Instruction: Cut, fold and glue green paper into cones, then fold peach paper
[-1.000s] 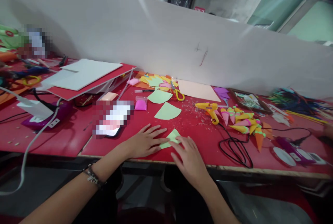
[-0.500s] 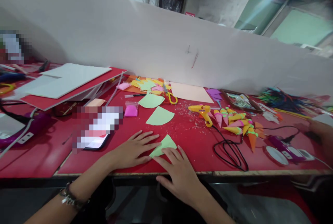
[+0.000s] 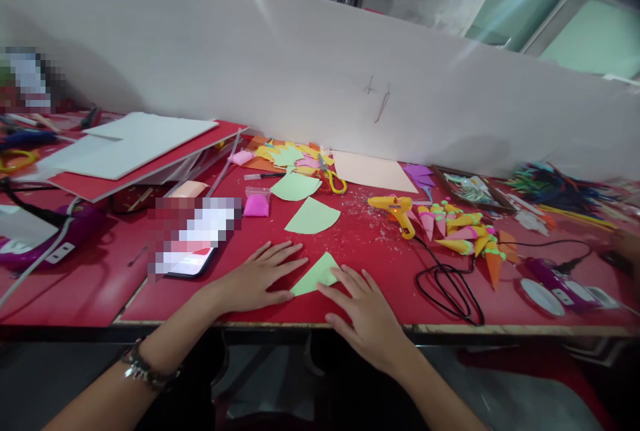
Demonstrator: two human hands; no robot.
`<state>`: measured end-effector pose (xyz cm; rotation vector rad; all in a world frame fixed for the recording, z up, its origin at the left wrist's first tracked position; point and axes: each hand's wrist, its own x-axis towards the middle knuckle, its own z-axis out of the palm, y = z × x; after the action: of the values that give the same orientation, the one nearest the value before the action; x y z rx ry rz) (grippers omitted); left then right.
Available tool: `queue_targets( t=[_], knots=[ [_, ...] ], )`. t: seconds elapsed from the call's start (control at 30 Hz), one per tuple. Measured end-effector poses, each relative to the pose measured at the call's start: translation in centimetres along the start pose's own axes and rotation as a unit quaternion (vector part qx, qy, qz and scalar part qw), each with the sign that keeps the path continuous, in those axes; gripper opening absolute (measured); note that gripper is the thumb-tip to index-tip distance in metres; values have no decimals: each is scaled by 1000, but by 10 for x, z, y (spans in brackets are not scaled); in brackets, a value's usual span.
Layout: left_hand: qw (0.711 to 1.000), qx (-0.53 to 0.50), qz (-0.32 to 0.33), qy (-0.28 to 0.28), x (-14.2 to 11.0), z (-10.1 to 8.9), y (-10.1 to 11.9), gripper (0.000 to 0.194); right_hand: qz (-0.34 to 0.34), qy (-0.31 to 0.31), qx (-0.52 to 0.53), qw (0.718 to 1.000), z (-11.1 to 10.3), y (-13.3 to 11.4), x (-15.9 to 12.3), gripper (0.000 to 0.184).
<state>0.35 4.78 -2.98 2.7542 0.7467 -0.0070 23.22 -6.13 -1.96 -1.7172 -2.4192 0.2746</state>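
A pale green paper piece (image 3: 315,277) lies on the red table between my hands, close to the front edge. My left hand (image 3: 257,277) rests flat at its left, fingers spread, thumb tip at the paper's lower left corner. On the right side, my right hand (image 3: 363,304) has its fingers apart, with the fingertips over the paper's right edge. Just beyond lies a green fan-shaped paper (image 3: 313,216), and behind that a second green fan-shaped paper (image 3: 295,187). Neither hand grips anything.
A yellow glue gun (image 3: 393,205) with a looped black cord lies right, beside several small paper cones (image 3: 460,234). Yellow-handled scissors (image 3: 335,181) and paper scraps are at the back. A phone (image 3: 200,244) and a pink packet (image 3: 257,203) lie left. Another person's hand (image 3: 627,247) shows far right.
My right hand has shifted right and uncovers more of the green paper. My left hand stays beside it. The whole view has tilted down slightly.
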Motion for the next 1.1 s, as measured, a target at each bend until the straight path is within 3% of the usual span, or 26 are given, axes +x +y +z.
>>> queue_targets(
  t=[0.3, 0.53, 0.8, 0.93, 1.0, 1.1],
  knots=[
    [1000, 4, 9, 11, -6, 1, -8, 60, 0, 4, -22, 1000, 2, 15, -9, 44],
    [998, -49, -15, -42, -4, -7, -6, 62, -3, -10, -8, 1000, -5, 23, -13, 40],
    [996, -73, -13, -41, -5, -7, -8, 65, -10, 30, 47, 998, -19, 14, 12, 33],
    [996, -79, -13, -38, -5, -7, -9, 67, 17, 80, 22, 996, -13, 1, 28, 47],
    [996, -81, -16, -33, -6, -7, -8, 68, 18, 91, 21, 995, -8, -3, 35, 44],
    [996, -86, -17, -28, -6, -8, -7, 68, 12, 88, 101, 991, 3, -2, 42, 37]
  ],
)
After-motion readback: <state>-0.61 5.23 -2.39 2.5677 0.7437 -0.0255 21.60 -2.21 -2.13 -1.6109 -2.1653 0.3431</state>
